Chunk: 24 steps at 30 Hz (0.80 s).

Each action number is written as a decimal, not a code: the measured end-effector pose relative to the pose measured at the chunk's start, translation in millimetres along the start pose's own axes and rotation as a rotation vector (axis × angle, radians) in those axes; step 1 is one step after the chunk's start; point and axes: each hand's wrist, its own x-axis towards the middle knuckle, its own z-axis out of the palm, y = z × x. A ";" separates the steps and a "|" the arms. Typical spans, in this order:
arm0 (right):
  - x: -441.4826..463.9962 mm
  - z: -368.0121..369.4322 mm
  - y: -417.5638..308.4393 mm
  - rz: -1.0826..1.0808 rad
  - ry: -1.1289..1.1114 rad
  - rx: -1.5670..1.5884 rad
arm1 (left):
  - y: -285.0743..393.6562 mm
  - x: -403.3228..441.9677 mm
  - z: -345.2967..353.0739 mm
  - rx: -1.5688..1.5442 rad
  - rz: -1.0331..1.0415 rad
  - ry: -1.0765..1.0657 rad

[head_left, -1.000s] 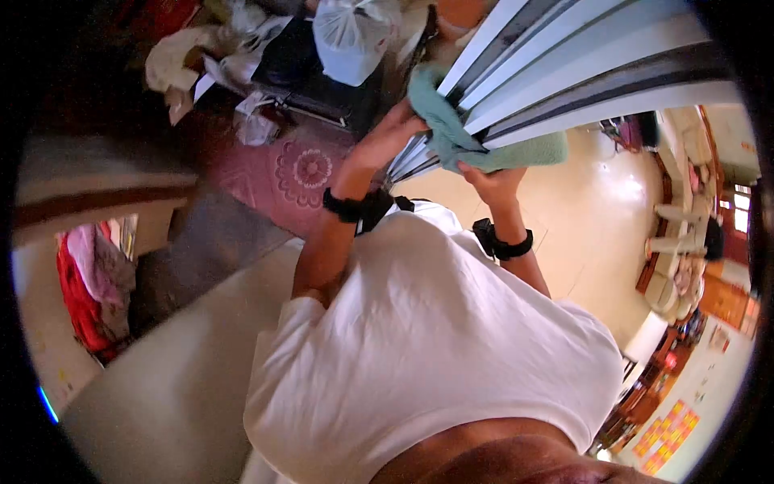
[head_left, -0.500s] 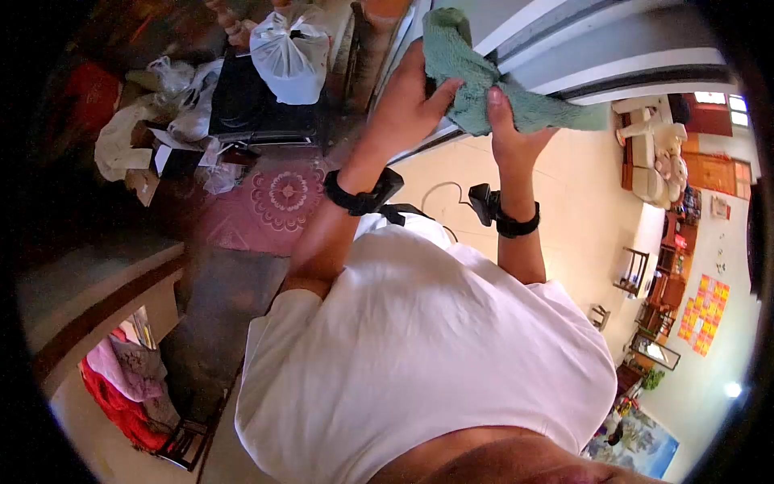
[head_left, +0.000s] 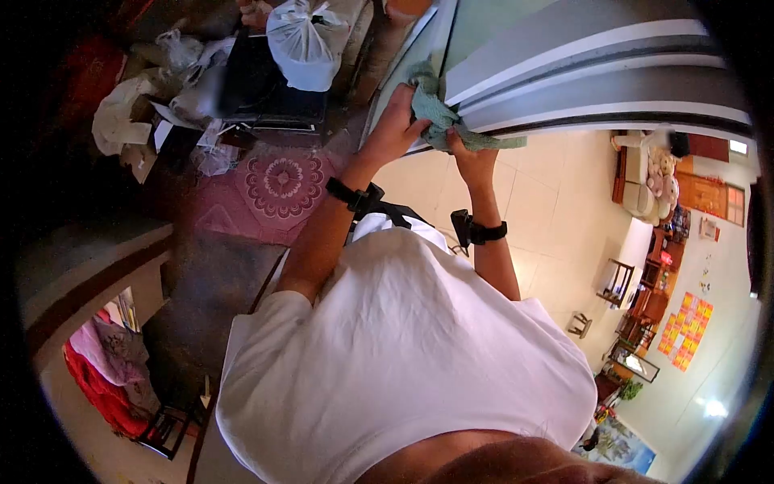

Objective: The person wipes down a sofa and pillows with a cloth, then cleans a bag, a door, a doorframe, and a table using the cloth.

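A green cloth (head_left: pixel 435 109) is bunched against the end of a white-and-grey sliding frame (head_left: pixel 564 89) at the top of the view. My left hand (head_left: pixel 393 133) grips the cloth's left side, its thumb pointing right over the fabric. From the right, my right hand (head_left: pixel 474 161) pinches the lower part of the cloth with the thumb on top; its other fingers are mostly hidden. One end of the cloth trails rightward along the frame's lower edge. Each wrist carries a black strap with a small device.
On the left, a tied white plastic bag (head_left: pixel 310 44) sits above a black flat-topped item (head_left: pixel 282 109), beside crumpled bags and papers. A pink patterned mat (head_left: pixel 282 185) lies on the floor. Pale tiles (head_left: pixel 532 194) stretch rightward toward a stool (head_left: pixel 579 324) and furniture.
Both hands and the cloth have shifted left and slightly down in view. The cloth is more bunched, with the frame showing more fully above it. Both hands keep hold of it.
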 end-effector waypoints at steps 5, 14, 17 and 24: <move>-7.7 7.3 24.3 -0.087 0.030 -0.041 | -25.1 -23.7 8.1 -0.128 -0.181 -0.047; 1.8 -22.0 -13.2 -0.020 -0.021 -0.172 | -24.9 10.9 -36.6 -0.223 -0.381 -0.489; 23.9 -44.4 -72.1 -0.278 0.091 -0.156 | -6.2 46.1 -40.2 -0.331 -0.174 -0.505; 65.1 -34.5 -102.8 -0.284 0.372 0.512 | 118.7 125.4 -59.5 -0.292 0.270 -0.258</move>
